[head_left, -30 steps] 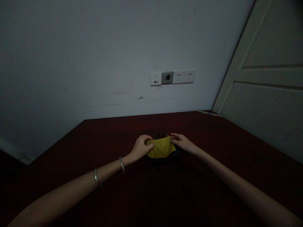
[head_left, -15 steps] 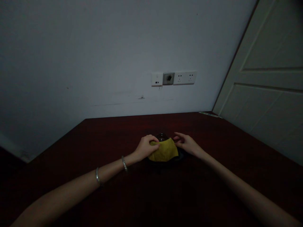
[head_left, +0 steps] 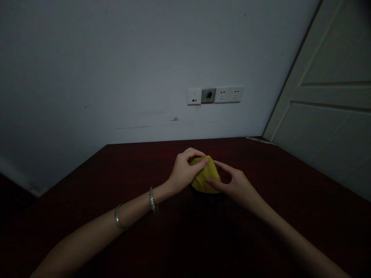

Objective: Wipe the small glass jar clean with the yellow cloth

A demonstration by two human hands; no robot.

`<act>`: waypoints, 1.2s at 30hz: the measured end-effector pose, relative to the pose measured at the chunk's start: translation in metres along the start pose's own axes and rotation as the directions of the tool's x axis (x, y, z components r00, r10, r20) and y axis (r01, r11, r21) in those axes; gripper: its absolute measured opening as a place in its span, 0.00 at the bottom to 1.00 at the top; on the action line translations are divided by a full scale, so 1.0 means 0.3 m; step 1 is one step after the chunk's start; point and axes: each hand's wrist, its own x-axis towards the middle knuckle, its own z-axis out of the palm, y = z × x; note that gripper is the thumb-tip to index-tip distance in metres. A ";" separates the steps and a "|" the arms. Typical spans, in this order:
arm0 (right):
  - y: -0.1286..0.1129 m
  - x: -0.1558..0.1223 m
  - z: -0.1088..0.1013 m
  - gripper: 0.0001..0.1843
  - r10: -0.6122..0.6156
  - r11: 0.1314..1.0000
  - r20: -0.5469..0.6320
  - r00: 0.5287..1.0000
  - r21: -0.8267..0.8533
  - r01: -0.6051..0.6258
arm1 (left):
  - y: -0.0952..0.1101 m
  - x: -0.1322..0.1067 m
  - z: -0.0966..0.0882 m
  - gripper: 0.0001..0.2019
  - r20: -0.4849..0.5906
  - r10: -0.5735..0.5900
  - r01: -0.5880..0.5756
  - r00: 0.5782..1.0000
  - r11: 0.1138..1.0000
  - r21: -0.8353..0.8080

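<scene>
left hand (head_left: 185, 170): pinching yellow cloth (head_left: 203, 183) near its top; right hand (head_left: 239, 185): clasping its side; opposed grips seemingly steady it; tabletop (head_left: 139, 162) beneath; anything underneath: too dark

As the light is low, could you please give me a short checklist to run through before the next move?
1. Left hand gripping the cloth: ok, near its top.
2. Right hand touching the cloth: ok, at its right side.
3. Bracelets clear of the cloth: ok.
4. What lies beneath the cloth: cannot tell, hidden.
5. Lighting: not ok, dim.
</scene>
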 end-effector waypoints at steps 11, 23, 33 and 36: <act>-0.073 0.062 -0.133 0.17 -0.010 0.998 0.180 0.984 -0.053 0.020 | -0.057 0.017 -0.026 0.28 0.187 -0.122 0.153 0.975 0.975 -0.161; -0.030 0.149 -0.185 0.16 -0.262 0.848 0.180 0.948 -0.425 0.315 | -0.191 0.001 0.012 0.19 0.715 -0.359 0.793 0.599 0.389 -0.469; 0.069 0.084 -0.041 0.18 -0.530 0.272 0.438 0.726 -0.723 0.635 | -0.208 -0.014 0.073 0.09 0.429 -0.556 0.668 0.712 0.348 -0.658; 0.068 0.074 -0.047 0.16 -0.581 0.451 0.378 0.721 -0.588 0.672 | -0.206 -0.024 0.077 0.08 0.376 -0.561 0.650 0.737 0.437 -0.622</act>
